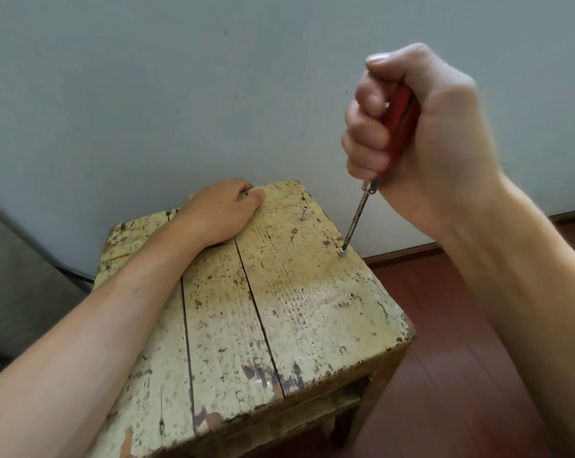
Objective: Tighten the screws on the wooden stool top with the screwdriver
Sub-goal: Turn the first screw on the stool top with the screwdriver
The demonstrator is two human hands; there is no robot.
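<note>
The stool top is pale cream-yellow paint, worn and flaked, speckled all over with brown spots, showing bare reddish-brown and grey-blue patches along its near edge and dark lines between its planks. The screwdriver has a red handle with a silvery collar and a dark, rust-stained metal shaft, and the screws in the wood are shiny silver. Behind them the wall is a plain pale grey-blue with a few small dark specks, the skirting board is dark brown, and the floor is deep reddish-brown.
</note>
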